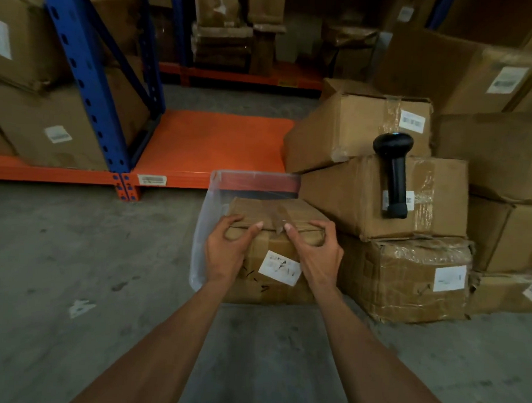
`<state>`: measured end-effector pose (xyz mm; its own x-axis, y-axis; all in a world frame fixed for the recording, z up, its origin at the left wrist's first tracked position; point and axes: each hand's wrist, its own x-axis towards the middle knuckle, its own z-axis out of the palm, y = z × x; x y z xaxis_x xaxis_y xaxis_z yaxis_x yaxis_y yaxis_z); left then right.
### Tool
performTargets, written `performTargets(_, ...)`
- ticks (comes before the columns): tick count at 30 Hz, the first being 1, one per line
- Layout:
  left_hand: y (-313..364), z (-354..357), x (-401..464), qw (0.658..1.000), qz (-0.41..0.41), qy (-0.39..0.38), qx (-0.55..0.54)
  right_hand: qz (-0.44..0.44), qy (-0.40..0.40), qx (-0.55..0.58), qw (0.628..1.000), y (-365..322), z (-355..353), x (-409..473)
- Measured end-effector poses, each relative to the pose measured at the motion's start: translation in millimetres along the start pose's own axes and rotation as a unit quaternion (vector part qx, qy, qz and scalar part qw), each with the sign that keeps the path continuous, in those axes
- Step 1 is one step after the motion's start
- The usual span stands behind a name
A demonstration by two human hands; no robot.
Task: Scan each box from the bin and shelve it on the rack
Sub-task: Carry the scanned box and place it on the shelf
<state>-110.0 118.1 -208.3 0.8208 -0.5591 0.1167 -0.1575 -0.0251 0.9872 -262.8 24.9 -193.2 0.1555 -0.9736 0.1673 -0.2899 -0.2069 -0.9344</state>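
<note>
The box [272,232] sits in the clear bin [202,229] on the floor, and you grip its top near edge with both hands, left hand [226,248] and right hand [314,252], fingers curled over the top. The scanner [395,173] lies untouched on the stacked cartons [365,199] to your right. The orange rack shelf [218,144] ahead has bare space. Judging from this, the box awaits lifting, scanning and shelving.
</note>
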Motion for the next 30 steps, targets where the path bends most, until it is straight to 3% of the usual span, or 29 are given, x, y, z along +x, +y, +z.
performTargets(6,98,-34,15,0.999,-0.031,0.009,0.012,0.031,0.0,-0.002,1.0,-90,-13,0)
performTargets(14,317,-93,33,0.998,-0.049,0.017,0.029,0.039,-0.02,0.011,0.999,-303,-66,10)
performTargets(23,586,-140,37,0.999,-0.011,0.027,0.044,0.009,-0.007,0.026,1.0,-548,-154,28)
performTargets(30,742,-148,41,0.998,0.051,0.039,0.025,-0.032,-0.015,0.053,0.998,-684,-216,58)
